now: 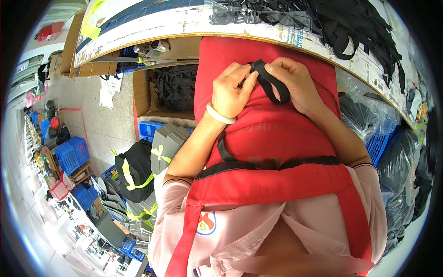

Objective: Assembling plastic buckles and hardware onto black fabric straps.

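Note:
My left hand (232, 90), with a white bangle at its wrist, pinches one end of a black webbing strap (282, 93) between thumb and fingers. A small dark piece, perhaps a buckle, shows at its fingertips but is too covered to make out. My right hand (295, 82) holds the same strap between thumb and forefinger. The strap hangs in a loop between the two hands, above the red apron (267, 134) over my lap. Both hands are close together, just short of the table's near edge.
Across the front runs a worn white table (184, 34) with black plastic buckles (249, 16) and a heap of black straps (357, 27). An open carton of black straps (173, 87) stands below at left, near grey bundles (173, 143). Plastic bags (397, 157) and a blue crate (379, 144) lie at right.

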